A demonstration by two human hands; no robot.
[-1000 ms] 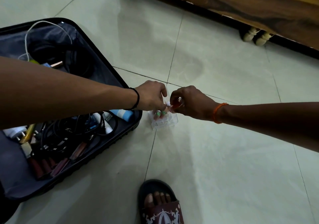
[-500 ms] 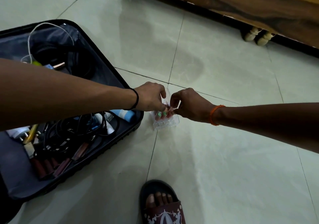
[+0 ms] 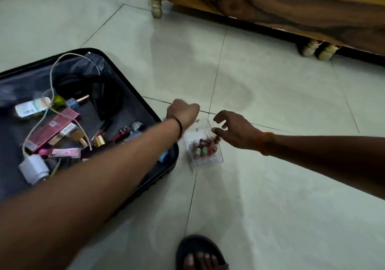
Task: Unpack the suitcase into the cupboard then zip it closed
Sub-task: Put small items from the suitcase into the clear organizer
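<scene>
The black suitcase [image 3: 170,162] lies open on the tiled floor at left, still holding cosmetics, a pink box [image 3: 54,128], a white charger [image 3: 33,168] with its cable, and a black coiled cord [image 3: 104,94]. Just right of it stands a clear plastic organizer [image 3: 208,161] with several lipsticks upright in it. My left hand [image 3: 183,113] hovers above the organizer's far left corner, fingers curled under and hidden. My right hand [image 3: 233,130] hangs over the organizer's right side with fingers spread and loosely bent, holding nothing.
A wooden cupboard [image 3: 270,3] on pale turned legs [image 3: 156,9] runs along the top right. My foot in a dark sandal [image 3: 200,255] stands at the bottom centre. Pale floor tiles stretch to the right.
Both hands have let go of the lipsticks and lifted apart from the organizer. The camera has swung left, so more of the suitcase contents show.
</scene>
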